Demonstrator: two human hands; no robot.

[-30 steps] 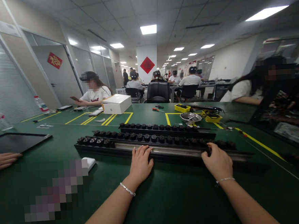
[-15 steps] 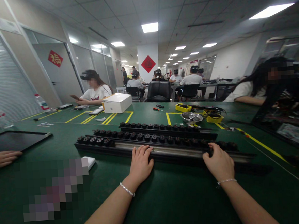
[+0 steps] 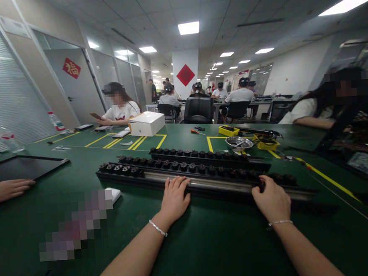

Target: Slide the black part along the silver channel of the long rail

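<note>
A long black rail (image 3: 219, 187) with a shiny metal channel lies nearest to me, with several round black parts (image 3: 124, 170) seated at its left end. My left hand (image 3: 175, 196) rests flat on its front edge, fingers stretched over the channel. Further right, my right hand (image 3: 273, 199) is closed, thumb and forefinger around a small black part (image 3: 262, 185) at the rail; the fingers hide much of it. Behind lie a second rail (image 3: 183, 167) and a third rail (image 3: 200, 154), each carrying a row of similar round parts.
On the green table (image 3: 210, 245) a metal bowl (image 3: 238, 143) stands near yellow trays (image 3: 228, 130) and a screwdriver (image 3: 196, 131). A white box (image 3: 150, 125) sits further back. At left, another person's hand (image 3: 11, 191) is beside a black panel (image 3: 31, 167). Co-workers sit around.
The whole view has shifted slightly, so the scene sits a little further right. Both hands keep their places on the near rail.
</note>
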